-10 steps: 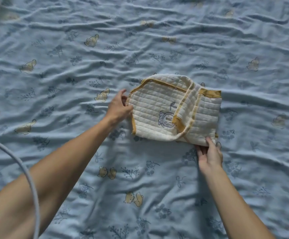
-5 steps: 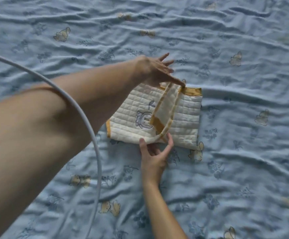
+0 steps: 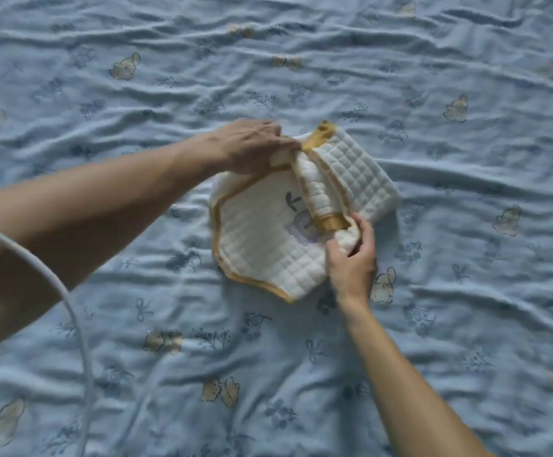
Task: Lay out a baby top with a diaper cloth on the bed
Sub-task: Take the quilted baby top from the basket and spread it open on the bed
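Blue bed sheet [image 3: 433, 341] wrinkled. Left hand [image 3: 252, 146] pinches top [image 3: 268, 239] far edge; right hand [image 3: 351, 258] grips near flap. Advice: pull apart evenly, flatten trim.

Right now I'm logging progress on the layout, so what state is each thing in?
Baby top: on the bed, still partly folded, being opened.
Left hand: grips the top's far, yellow-trimmed edge.
Right hand: pinches the near edge by the flap.
Bed sheet: spread out, wrinkled.
White cable: hangs at the left, apart from the top.
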The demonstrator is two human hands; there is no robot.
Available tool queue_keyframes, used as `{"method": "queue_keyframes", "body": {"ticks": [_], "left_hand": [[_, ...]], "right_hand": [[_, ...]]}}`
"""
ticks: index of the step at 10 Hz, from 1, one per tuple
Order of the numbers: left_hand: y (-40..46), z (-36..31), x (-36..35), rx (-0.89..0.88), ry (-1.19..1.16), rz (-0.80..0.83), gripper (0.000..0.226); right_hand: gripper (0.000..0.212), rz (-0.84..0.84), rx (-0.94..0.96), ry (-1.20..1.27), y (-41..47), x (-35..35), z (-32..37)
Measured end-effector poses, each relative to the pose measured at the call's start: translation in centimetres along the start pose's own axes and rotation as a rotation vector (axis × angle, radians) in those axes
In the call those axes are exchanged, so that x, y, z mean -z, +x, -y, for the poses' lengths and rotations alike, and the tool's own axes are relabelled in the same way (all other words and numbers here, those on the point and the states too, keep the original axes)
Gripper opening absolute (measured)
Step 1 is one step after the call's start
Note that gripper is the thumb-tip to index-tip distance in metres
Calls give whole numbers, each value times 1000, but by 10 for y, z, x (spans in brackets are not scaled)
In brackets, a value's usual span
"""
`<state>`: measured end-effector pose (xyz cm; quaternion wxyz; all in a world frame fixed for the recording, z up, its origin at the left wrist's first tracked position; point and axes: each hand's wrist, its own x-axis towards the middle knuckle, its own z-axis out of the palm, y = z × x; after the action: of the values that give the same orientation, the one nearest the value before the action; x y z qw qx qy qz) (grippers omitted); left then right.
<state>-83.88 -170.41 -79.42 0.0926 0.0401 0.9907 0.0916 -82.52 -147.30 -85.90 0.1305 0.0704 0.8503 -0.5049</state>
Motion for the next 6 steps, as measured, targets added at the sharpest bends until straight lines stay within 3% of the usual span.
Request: {"method": "queue_keyframes", "body": {"ticks": [2,3,4,5,6], "left_hand": [[-57,41,-48,308,-174,-143,57],[-86,43,-72,468,-296,-242,54],[-87,49,-78,461,-232,-159,54],[-81,59,-72,352,-68,-163,50],[-63,60,-60,193,83,-221,47]], "right_hand": [[51,443,229,-289,69,-1,42],[53,537,270,-379,81,-23,55],[52,627,181,-389,89,-28,52],[42,617,244,-548,95,-28,56],[41,317,551,-707,97,-39,77]]}}
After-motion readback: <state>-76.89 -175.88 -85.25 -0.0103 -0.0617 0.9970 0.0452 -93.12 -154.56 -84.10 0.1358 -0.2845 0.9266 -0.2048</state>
